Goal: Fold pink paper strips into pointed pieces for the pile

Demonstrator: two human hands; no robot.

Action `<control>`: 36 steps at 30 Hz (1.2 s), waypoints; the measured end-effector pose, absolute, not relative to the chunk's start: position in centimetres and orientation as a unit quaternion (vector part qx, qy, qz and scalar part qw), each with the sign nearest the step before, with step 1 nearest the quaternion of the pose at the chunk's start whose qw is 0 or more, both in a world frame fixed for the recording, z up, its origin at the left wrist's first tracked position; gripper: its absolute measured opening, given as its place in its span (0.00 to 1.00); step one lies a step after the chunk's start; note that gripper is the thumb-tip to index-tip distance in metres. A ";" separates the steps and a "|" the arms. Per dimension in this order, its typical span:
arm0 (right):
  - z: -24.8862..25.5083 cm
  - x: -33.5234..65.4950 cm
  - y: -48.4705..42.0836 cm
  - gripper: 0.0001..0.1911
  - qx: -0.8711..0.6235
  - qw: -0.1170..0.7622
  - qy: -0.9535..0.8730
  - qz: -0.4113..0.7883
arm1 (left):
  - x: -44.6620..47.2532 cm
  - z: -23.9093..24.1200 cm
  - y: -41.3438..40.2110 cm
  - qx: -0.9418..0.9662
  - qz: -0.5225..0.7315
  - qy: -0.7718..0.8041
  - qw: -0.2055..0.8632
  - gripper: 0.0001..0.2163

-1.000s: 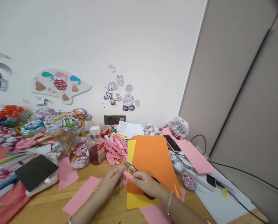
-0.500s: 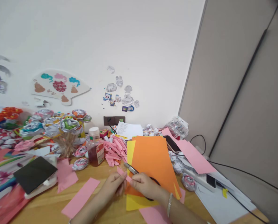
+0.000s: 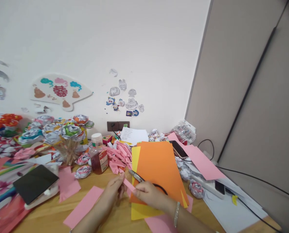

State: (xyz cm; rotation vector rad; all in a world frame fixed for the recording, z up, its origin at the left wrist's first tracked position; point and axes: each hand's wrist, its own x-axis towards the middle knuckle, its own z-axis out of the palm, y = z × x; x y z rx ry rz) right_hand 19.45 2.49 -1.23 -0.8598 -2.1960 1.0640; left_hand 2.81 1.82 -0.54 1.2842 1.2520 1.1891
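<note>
A small pink paper strip [image 3: 129, 185] stretches between my two hands above the wooden table. My left hand [image 3: 113, 190] is closed, pinching the strip's left end. My right hand [image 3: 149, 193] grips the other end between thumb and fingers. Behind and partly under the right hand are scissors [image 3: 137, 176] with black handles; I cannot tell whether they touch the hand. Beneath them lies orange paper [image 3: 156, 158] on top of yellow paper [image 3: 144, 212]. A wider pink paper piece [image 3: 83, 205] rests left of my left forearm.
A pile of pink strips [image 3: 119, 155] lies beside a bottle [image 3: 98, 158] of dark red liquid. Paper flowers [image 3: 71, 131] on sticks stand at the left, behind a black tablet-like device [image 3: 36, 182]. A phone [image 3: 178, 149], white sheets [image 3: 229, 207] and cables occupy the right.
My left hand has moved slightly left and up, away from the right, so more of the pink strip shows between them. The right hand has shifted little.
</note>
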 end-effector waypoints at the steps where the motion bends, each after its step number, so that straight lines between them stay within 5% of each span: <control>1: -1.1 19.4 2.4 0.21 -0.317 0.272 -0.818 0.396 | 2.8 -0.5 1.8 0.523 0.490 0.513 0.473 0.24; 21: -1.5 19.7 2.6 0.21 -0.317 0.293 -0.794 0.428 | 2.5 -0.2 2.0 0.514 0.516 0.515 0.453 0.25; 36: -2.3 19.7 3.3 0.19 -0.338 0.292 -0.803 0.396 | 4.3 -0.7 0.9 0.599 0.379 0.512 0.486 0.24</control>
